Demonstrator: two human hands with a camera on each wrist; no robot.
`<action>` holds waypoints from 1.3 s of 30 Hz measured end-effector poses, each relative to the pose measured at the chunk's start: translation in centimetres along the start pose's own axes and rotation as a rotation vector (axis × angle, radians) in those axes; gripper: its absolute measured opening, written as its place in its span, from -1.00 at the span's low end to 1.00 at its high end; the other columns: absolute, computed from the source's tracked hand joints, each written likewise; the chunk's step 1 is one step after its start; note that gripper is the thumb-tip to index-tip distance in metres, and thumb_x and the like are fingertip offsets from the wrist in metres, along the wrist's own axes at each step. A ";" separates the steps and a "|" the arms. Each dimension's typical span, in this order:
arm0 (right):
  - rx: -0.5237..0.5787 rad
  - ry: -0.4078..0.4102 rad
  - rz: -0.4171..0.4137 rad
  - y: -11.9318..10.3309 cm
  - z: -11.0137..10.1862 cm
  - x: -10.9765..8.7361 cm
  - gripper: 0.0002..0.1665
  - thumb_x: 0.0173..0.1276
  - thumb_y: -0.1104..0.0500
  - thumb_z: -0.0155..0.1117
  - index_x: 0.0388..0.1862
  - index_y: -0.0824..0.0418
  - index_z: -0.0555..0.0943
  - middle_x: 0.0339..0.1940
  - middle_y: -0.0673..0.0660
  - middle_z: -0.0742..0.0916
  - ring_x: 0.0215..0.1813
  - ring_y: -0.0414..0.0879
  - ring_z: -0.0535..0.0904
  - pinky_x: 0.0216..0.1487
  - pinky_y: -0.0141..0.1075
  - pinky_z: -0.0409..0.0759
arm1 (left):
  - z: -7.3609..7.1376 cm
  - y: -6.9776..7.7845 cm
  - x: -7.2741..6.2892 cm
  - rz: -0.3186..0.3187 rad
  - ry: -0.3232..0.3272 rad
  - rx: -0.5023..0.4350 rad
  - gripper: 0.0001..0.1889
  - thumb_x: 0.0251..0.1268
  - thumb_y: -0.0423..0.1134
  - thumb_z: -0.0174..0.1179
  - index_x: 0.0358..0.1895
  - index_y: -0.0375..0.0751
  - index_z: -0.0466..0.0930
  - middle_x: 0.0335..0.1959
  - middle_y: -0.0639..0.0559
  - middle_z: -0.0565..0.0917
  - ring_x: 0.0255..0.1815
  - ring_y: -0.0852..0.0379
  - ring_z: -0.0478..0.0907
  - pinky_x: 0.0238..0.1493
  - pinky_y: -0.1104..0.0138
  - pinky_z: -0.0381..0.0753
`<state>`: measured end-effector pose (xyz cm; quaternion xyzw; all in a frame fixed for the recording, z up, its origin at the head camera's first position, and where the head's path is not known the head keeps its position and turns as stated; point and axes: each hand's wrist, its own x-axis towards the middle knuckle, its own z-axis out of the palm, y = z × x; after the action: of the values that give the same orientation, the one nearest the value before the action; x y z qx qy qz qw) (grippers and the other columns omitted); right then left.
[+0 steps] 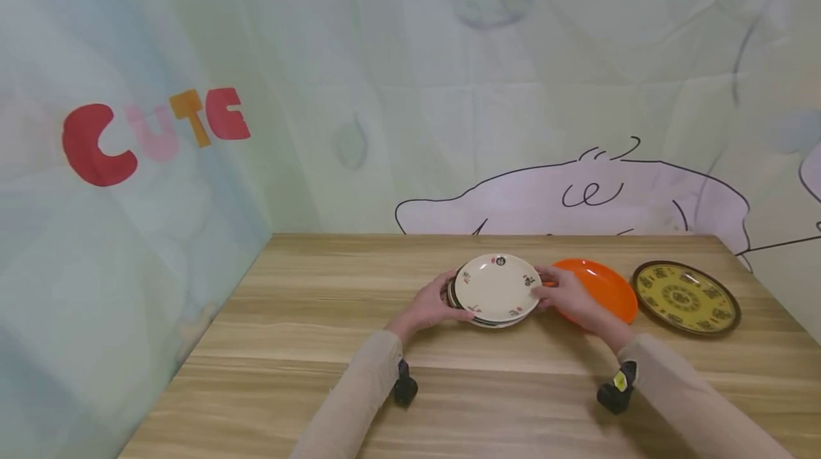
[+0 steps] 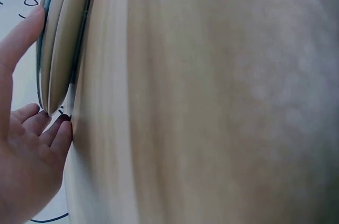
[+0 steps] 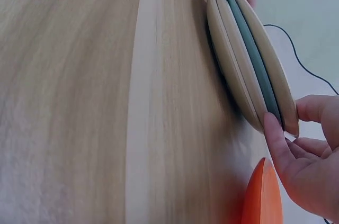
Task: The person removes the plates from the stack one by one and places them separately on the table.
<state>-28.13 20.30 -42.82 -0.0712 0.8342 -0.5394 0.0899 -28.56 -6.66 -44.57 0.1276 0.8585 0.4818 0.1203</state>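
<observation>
A stack of several plates sits between both hands in the head view; on top is a cream plate (image 1: pixel 497 291) with small red and dark motifs on its rim. My left hand (image 1: pixel 431 303) grips the stack's left side, thumb on the upper rim and the other fingers lower down. From the right, my right hand (image 1: pixel 567 296) holds the edge, its thumb against the top plate and a finger against the plates below. A dark green plate (image 3: pixel 258 60) shows between cream ones in the right wrist view. Whether the stack's underside touches the table cannot be told.
Just right of the stack lies an orange plate (image 1: pixel 603 291), partly behind the right hand and forearm. Farther right is a yellow patterned plate (image 1: pixel 683 298) with a dark brown rim. All are at the far part of the wooden table (image 1: pixel 333 281), before a printed curtain (image 1: pixel 385 53).
</observation>
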 end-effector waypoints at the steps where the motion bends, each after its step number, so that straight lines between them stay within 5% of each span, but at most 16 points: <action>1: 0.007 -0.004 0.000 0.0 -0.1 0.0 -0.30 0.26 0.30 0.12 0.30 0.53 0.13 0.14 0.50 0.42 -0.29 -0.09 0.54 -0.26 -0.34 0.63 | 0.0 0.0 0.0 -0.002 0.001 0.002 0.02 -0.24 -0.04 0.47 0.38 -0.12 0.09 0.36 -0.08 0.21 0.37 0.03 0.11 0.36 0.18 0.09; 11: 0.053 -0.038 0.006 -0.2 -0.7 -0.3 -0.32 0.26 0.32 0.08 0.30 0.54 0.11 0.15 0.52 0.40 -0.33 -0.13 0.56 -0.26 -0.33 0.64 | 0.1 0.2 -0.1 -0.024 0.017 0.010 0.01 -0.22 -0.03 0.46 0.37 -0.13 0.08 0.36 -0.09 0.21 0.37 0.02 0.11 0.36 0.17 0.09; 23: 0.079 -0.053 0.027 -0.5 -1.2 -0.7 -0.31 0.31 0.30 0.05 0.32 0.54 0.06 0.16 0.53 0.38 -0.33 -0.14 0.57 -0.25 -0.34 0.64 | 0.0 0.1 -0.4 0.020 0.012 0.041 0.01 -0.21 -0.01 0.45 0.36 -0.21 0.09 0.33 -0.18 0.23 0.35 -0.06 0.15 0.34 0.15 0.15; 39: 0.148 -0.003 0.050 -0.7 -1.3 -1.5 -0.31 0.34 0.31 0.02 0.37 0.46 0.02 0.21 0.52 0.33 -0.31 -0.20 0.55 -0.24 -0.40 0.62 | 0.0 0.2 -0.2 -0.006 0.005 0.001 0.00 -0.21 -0.08 0.46 0.37 -0.16 0.07 0.35 -0.16 0.21 0.35 -0.04 0.14 0.34 0.15 0.14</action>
<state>-26.95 21.50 -41.56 -0.0445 0.7933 -0.5972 0.1096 -28.34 -6.67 -44.37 0.1240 0.8595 0.4814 0.1193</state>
